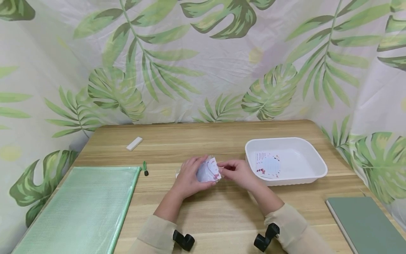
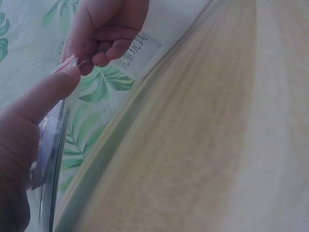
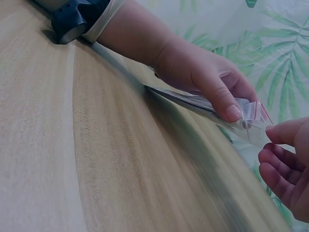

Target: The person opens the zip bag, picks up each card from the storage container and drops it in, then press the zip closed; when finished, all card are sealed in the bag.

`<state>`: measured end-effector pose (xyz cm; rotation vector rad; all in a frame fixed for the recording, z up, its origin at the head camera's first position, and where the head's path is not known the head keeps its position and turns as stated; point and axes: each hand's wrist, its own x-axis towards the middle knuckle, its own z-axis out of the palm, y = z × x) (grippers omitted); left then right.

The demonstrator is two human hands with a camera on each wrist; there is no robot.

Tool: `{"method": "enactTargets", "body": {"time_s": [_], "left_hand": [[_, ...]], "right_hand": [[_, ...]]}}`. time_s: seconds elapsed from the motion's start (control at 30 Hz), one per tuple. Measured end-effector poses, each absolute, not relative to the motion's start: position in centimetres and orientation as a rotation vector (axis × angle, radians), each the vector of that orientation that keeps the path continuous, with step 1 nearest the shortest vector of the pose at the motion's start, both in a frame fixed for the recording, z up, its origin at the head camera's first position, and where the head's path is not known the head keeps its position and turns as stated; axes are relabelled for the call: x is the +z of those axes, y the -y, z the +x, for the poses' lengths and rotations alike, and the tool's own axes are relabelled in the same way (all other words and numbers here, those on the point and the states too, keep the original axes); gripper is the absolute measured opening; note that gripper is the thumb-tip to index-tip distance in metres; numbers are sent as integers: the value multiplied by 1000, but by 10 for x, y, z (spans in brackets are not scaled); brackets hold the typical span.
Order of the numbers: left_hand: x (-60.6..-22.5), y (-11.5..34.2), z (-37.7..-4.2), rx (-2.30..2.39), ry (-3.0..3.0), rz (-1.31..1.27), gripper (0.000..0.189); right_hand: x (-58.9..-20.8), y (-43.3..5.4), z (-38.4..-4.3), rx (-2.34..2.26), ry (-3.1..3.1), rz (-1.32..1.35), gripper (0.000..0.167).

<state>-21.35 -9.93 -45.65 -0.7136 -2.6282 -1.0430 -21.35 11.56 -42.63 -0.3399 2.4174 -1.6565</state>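
Over the middle of the table, my left hand (image 1: 190, 178) grips a small clear zip bag (image 1: 207, 171) holding a flat stack of printed cards or sheets. The left thumb (image 2: 53, 92) lies along one face of it. A red line marks the bag's seal, seen in the right wrist view. At the bag's right end, my right hand (image 1: 238, 173) pinches the edge of the clear plastic between thumb and fingers; its other fingers are curled. Part of the bag is hidden behind the left hand.
A white plastic basin (image 1: 302, 178) stands to the right, with a printed card (image 1: 268, 165) inside. A green mesh zip pouch (image 1: 79, 208) lies at left, its pull tab (image 1: 145, 169) beside a small white bar (image 1: 134, 143). A green notebook (image 1: 368, 222) sits front right.
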Motion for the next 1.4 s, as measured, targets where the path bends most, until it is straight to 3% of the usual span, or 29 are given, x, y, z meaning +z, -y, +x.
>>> {"method": "enactTargets", "body": {"time_s": [0.37, 0.57, 0.97, 1.4], "left_hand": [[-457, 99, -214, -1058, 2621, -717, 89], [-456, 98, -214, -1062, 2639, -703, 90], [-454, 99, -214, -1084, 2635, -703, 91], [-455, 99, -213, -1082, 2650, -690, 91]], "right_hand": [[-426, -105, -214, -1445, -2603, -440, 24], [-418, -114, -212, -1569, -2501, -344, 30], [-381, -189, -228, -1604, -2641, -174, 32], [-397, -262, -260, -1167, -2773, 61, 43]]}}
